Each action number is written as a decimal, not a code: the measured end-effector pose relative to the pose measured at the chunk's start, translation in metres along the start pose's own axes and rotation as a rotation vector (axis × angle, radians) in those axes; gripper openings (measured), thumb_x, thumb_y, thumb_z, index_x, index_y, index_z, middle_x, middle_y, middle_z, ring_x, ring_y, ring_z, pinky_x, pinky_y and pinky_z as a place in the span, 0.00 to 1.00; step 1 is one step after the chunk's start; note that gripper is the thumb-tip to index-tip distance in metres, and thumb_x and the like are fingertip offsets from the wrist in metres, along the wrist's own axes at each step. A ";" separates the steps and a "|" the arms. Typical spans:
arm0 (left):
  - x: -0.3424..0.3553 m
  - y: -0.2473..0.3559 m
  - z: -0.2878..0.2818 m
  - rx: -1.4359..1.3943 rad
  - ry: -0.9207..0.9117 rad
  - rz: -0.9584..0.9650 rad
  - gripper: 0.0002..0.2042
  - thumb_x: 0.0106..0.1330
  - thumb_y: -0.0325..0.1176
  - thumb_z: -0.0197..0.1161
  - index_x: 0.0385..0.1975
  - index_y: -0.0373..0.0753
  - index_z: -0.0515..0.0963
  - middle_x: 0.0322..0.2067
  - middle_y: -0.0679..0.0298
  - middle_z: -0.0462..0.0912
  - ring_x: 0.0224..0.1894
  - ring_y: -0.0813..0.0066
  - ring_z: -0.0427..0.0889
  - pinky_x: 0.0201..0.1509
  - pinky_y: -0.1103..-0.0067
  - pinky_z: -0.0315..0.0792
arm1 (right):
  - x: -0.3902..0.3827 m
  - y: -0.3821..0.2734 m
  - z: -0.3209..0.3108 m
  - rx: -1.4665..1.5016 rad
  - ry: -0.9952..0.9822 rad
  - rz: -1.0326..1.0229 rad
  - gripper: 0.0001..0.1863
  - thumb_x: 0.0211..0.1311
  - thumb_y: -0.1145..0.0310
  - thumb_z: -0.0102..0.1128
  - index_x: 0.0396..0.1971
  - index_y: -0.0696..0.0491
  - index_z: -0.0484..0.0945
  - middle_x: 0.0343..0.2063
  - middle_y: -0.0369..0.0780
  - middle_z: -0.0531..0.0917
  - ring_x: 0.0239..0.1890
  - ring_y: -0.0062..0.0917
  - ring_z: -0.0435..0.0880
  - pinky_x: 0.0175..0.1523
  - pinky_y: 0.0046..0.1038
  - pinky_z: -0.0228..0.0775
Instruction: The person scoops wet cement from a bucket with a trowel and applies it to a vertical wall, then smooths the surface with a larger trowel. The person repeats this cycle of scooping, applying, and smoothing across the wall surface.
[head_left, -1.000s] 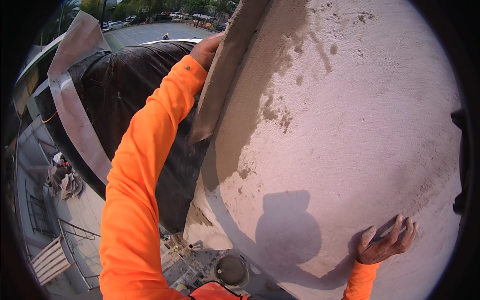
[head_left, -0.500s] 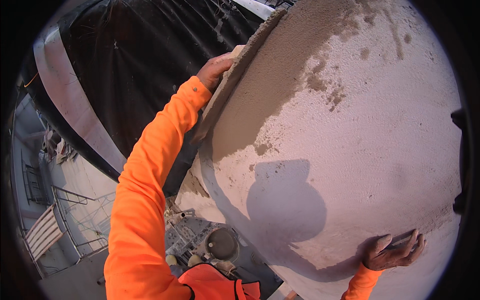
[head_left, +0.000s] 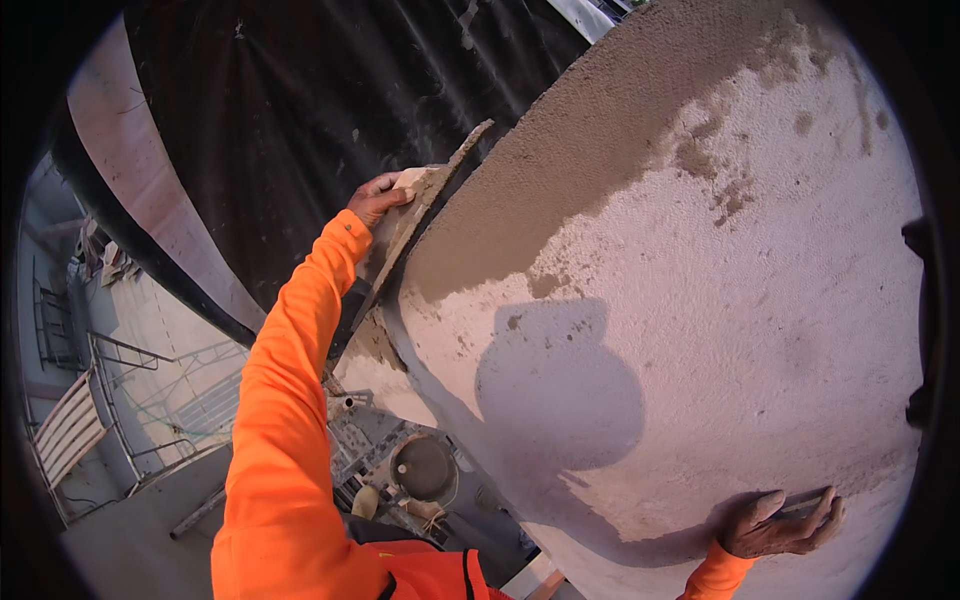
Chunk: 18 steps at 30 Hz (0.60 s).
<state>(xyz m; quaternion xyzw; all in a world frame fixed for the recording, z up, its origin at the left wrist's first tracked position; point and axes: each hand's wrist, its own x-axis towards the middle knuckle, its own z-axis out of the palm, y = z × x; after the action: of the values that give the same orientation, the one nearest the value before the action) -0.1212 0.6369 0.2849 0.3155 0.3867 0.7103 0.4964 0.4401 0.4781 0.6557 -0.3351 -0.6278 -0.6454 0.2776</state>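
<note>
My left hand (head_left: 378, 197) is closed round the pale back of a long, mortar-caked plastering float (head_left: 412, 232), seen almost edge-on. The float stands slightly off the left edge of a pale wall (head_left: 720, 330), its upper end apart from it. Along that edge runs a broad band of wet grey-brown mortar (head_left: 560, 160) with a ragged border and splashes. Low on the right, my right hand (head_left: 780, 525) is by the wall, fingers apart and a little curled; I see nothing held in it. Whether it touches the wall I cannot tell.
Black sheeting (head_left: 290, 110) hangs beyond the wall's left edge, with a pale strip beside it. Far below are a round bucket (head_left: 424, 468) of grey mix, metal frames and a slatted panel (head_left: 70, 430). My shadow falls across the wall.
My left hand has drawn the float down and left, away from the mortar band, baring more of the wall's edge. My right hand has barely moved.
</note>
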 end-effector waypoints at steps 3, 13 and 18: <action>-0.030 0.000 -0.035 -0.079 0.190 0.252 0.25 0.68 0.42 0.72 0.59 0.35 0.76 0.48 0.65 0.84 0.48 0.77 0.82 0.57 0.78 0.73 | -0.001 0.002 0.002 0.019 0.019 -0.013 0.34 0.76 0.44 0.45 0.68 0.57 0.68 0.66 0.48 0.68 0.71 0.40 0.61 0.74 0.47 0.53; -0.133 -0.125 0.028 -0.012 0.918 0.114 0.26 0.68 0.50 0.72 0.48 0.33 0.72 0.39 0.60 0.81 0.39 0.75 0.78 0.48 0.75 0.75 | 0.003 -0.001 0.001 0.037 0.060 -0.003 0.34 0.75 0.43 0.47 0.67 0.55 0.71 0.62 0.47 0.72 0.69 0.39 0.64 0.73 0.46 0.53; -0.119 -0.143 0.076 0.040 1.058 0.054 0.26 0.68 0.47 0.71 0.49 0.31 0.70 0.43 0.53 0.83 0.44 0.66 0.80 0.54 0.70 0.74 | 0.003 -0.003 -0.002 -0.013 0.022 0.015 0.34 0.75 0.45 0.47 0.67 0.58 0.69 0.64 0.48 0.67 0.71 0.39 0.61 0.72 0.46 0.57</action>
<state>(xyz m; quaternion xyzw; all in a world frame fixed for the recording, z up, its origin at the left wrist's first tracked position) 0.0451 0.5715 0.1921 -0.0668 0.5896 0.7773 0.2091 0.4357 0.4763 0.6561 -0.3343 -0.6181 -0.6510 0.2871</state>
